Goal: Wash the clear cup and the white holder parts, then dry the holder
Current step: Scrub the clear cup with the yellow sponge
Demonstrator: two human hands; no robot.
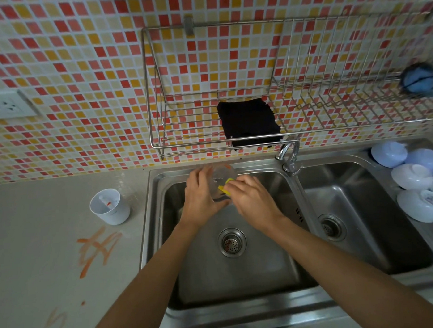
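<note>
Cup [221, 178], clear and blurred, sits in my left hand [202, 196], fingers curled round its side, over the left basin of the sink [238, 268]. My right hand [251, 199] pinches a yellow sponge [225, 187] against the cup's mouth. Both forearms reach in from below, wrists bent inward. The white holder [110, 206] stands upright on the counter [40, 219] left of the sink, with orange scrawled marks [98, 249] near it that I cannot read. A black cloth [248, 122] lies on the wire rack [184, 120] above the tap [287, 154]. White bowls [412, 179] lie upturned at the right.
</note>
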